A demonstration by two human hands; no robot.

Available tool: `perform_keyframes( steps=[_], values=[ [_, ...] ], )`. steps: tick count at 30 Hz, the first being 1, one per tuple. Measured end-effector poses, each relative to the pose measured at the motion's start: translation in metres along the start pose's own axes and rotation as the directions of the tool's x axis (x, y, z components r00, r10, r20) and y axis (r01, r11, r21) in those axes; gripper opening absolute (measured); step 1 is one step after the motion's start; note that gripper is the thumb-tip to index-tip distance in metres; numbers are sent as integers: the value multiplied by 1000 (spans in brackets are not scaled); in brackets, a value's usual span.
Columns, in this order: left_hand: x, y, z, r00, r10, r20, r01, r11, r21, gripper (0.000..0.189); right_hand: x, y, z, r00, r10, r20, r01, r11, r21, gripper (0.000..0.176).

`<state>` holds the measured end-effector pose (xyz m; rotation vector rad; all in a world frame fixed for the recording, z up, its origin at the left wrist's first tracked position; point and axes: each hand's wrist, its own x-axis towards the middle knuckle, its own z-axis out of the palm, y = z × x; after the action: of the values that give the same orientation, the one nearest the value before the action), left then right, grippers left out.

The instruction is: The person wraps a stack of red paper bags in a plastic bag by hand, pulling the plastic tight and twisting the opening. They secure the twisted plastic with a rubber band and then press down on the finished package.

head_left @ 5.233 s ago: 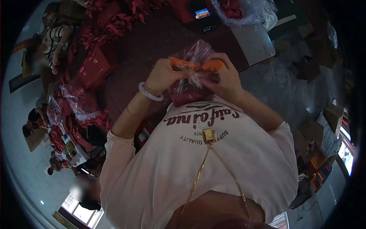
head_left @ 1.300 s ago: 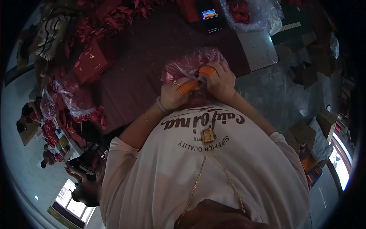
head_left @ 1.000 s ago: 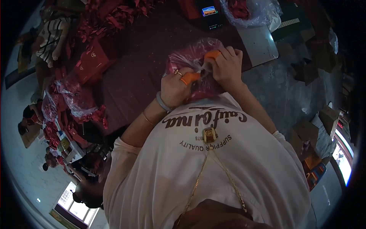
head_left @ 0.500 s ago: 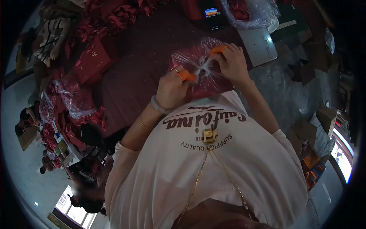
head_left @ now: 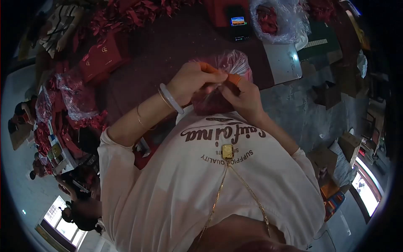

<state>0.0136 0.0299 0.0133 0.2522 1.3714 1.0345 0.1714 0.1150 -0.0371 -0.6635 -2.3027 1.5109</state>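
Note:
A clear plastic bag (head_left: 237, 62) with dark red contents sits close to the white shirt, at the edge of the dark red cloth. My left hand (head_left: 191, 82), with a pale bangle at the wrist, pinches the gathered plastic at the bag's top. Just right of it, my right hand (head_left: 245, 96) is closed on the same gathered part, its fingertips nearly touching those of the left. Orange covers show on fingers of both hands. The exact knot or twist is hidden behind the fingers.
A red box (head_left: 103, 59) and wrapped red bundles (head_left: 75, 98) lie at the left. Red ribbons (head_left: 121, 19) are heaped at the back. A lit device (head_left: 237, 22) stands near another plastic bag (head_left: 279, 21). Cartons (head_left: 325, 94) are on the floor at the right.
My hands, earlier apart on either side of the bag's gathered centre, have come together over it. The left forearm has lifted and swung outward. The whole view has shifted slightly.

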Motion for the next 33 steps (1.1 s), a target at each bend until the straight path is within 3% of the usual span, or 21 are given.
perform_keyframes(
  steps=[1, 2, 4, 5, 7, 8, 10, 12, 14, 16, 18, 20, 21, 23, 25, 27, 29, 31, 33],
  values=[
    [-3, 4, 6, 993, 69, -91, -56, 989, 137, 28, 2, 1, 2, 998, 21, -53, -19, 999, 32, 28],
    [-3, 3, 6, 993, 72, -97, -58, 988, 140, 28, 2, 1, 2, 999, 15, -52, -13, 999, 36, 28],
    [0, 1, 6, 965, 263, 0, -235, 859, 455, 26, 3, 1, -1, 962, 273, -11, -264, 940, 216, 21],
    [-4, 2, 9, 964, 265, 5, -237, 853, 464, 26, 4, 4, 1, 963, 270, -20, -259, 940, 221, 21],
    [-18, 1, 18, 882, 447, -152, -297, 775, 558, 24, 5, 14, 8, 978, 139, -156, -89, 952, 292, 21],
    [-14, -11, 17, 883, 449, -138, -299, 765, 570, 24, 6, 13, 8, 975, 140, -174, -83, 951, 299, 21],
    [3, -49, 10, 503, 826, -255, -553, 534, 640, 21, 7, 10, 9, 982, 145, -122, -103, 950, 296, 20],
    [3, -54, 16, 486, 832, -268, -568, 534, 627, 15, 8, 14, 13, 984, 79, -158, -35, 964, 264, 20],
    [6, -57, 18, 90, 990, -111, -524, 142, 840, 14, 7, 8, 10, 984, 17, -178, 24, 975, 223, 19],
    [6, -53, 2, 34, 984, -173, -635, 155, 757, 23, 7, -5, -2, 975, 219, -45, -212, 969, 123, 18],
    [-4, -45, -1, 67, 975, -213, -636, 207, 744, 23, 3, 3, 3, 970, 240, -45, -226, 952, 207, 18],
    [-6, -38, 0, 378, 891, -251, -466, 417, 780, 24, 5, 10, 5, 970, 235, -56, -210, 936, 283, 17],
    [2, -46, -9, 424, 906, -18, -445, 226, 866, 25, 5, 13, 7, 978, 189, -83, -159, 947, 278, 17],
    [4, -57, -1, 581, 814, -10, -534, 390, 750, 28, 4, 15, 8, 982, 150, -117, -112, 954, 278, 17],
    [12, -59, 4, 585, 808, -66, -522, 438, 732, 27, 5, 17, 6, 985, 132, -107, -84, 926, 369, 17],
    [23, -63, 7, 617, 762, -195, -627, 626, 463, 26, 4, 17, 8, 983, 161, -88, -124, 936, 329, 18],
    [26, -65, 11, 635, 744, -209, -588, 641, 494, 26, 1, 18, 9, 980, 189, -68, -162, 944, 286, 19],
    [28, -61, 11, 650, 729, -215, -549, 646, 530, 26, 2, 19, 9, 983, 104, -151, -46, 937, 345, 21],
    [25, -57, 12, 736, 644, -209, -475, 711, 518, 27, 3, 18, 7, 983, 115, -145, -68, 953, 294, 22]
  ],
)
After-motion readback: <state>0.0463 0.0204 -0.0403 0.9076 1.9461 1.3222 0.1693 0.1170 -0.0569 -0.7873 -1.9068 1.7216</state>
